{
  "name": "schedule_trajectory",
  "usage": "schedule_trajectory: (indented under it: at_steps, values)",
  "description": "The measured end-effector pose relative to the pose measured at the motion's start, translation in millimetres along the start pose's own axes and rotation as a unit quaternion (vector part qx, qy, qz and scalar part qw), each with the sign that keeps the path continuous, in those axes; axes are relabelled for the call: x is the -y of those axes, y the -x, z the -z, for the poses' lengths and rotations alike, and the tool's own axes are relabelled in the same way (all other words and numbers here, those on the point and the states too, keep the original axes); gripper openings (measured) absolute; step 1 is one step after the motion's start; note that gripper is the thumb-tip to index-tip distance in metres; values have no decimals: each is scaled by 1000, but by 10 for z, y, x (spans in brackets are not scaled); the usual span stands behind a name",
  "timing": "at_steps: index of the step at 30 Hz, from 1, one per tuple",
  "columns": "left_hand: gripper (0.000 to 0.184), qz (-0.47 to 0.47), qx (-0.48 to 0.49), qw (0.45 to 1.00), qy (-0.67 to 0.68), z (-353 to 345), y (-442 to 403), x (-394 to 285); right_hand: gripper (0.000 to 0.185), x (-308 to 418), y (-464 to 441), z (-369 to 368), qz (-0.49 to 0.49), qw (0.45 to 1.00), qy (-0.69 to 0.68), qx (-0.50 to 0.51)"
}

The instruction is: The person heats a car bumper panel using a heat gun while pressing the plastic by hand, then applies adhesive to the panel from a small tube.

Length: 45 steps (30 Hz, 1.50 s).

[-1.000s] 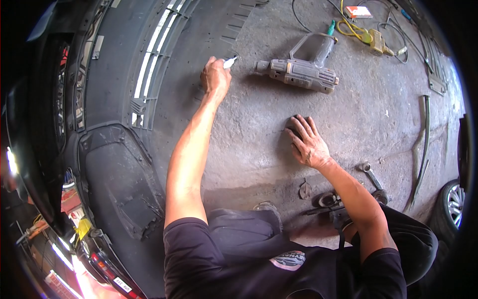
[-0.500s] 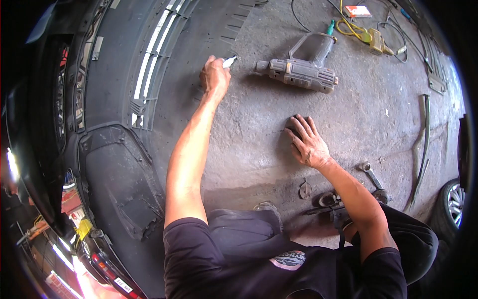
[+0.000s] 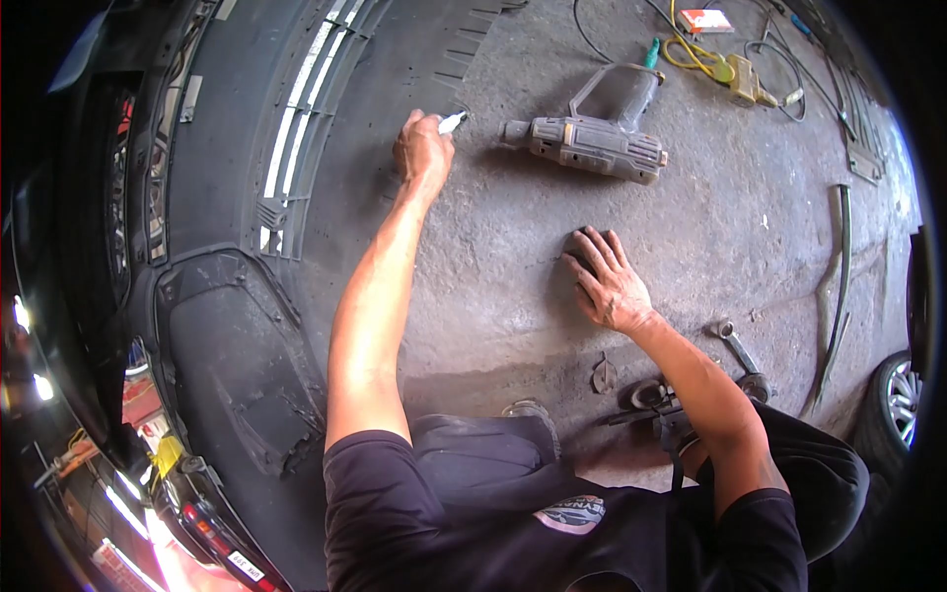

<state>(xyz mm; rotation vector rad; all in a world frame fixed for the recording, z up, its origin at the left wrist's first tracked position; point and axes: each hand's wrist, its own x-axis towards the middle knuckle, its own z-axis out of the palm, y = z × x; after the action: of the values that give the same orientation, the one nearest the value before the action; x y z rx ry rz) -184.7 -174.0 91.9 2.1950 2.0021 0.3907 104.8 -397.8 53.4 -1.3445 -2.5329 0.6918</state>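
Near the edge of a large black plastic car panel, my left hand is closed around a small white tube with a narrow dark tip. The tip points to the right, at the panel's border with the floor; whether it touches anything I cannot tell. My right hand rests palm down on the grey concrete floor, fingers stretched out and holding nothing. Between and beyond the two hands lies a dusty grey heat gun, its nozzle facing my left hand.
At the top right are a yellow cord connector, loose cables and a red-and-white box. A wrench lies beside my right forearm. Farther right are a black strip and a wheel. A black liner is at the left.
My left hand, with the white tube in it, has shifted very slightly to the left. My right hand has stayed in place on the floor.
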Motion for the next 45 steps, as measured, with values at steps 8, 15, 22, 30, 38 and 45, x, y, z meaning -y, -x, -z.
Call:
schedule_trajectory:
  at_steps: [8, 15, 22, 30, 38, 45]
  values:
    - [20, -10, 4, 1000, -6, 34, -14, -32, 66, 10, -9, 10, -5, 1000, 13, 17]
    - [19, -6, 13, 1000, -13, 34, -24, -28, 69, 8, -5, 15, -4, 1000, 18, 21]
    - [19, -13, 1, 1000, -5, 30, -6, -32, 72, -3, 0, 6, 1, 1000, 25, 19]
    - [30, -19, -25, 991, 132, 19, 152, 163, 52, -184, 176, -25, 94, 977, -131, -137]
    - [33, 27, -55, 961, 272, -411, 365, 318, 32, -1482, 2108, 694, -403, 835, 80, -367]
    - [33, -16, -67, 951, 300, -287, 354, -127, 43, -1497, 2754, 557, -487, 847, 101, -186]
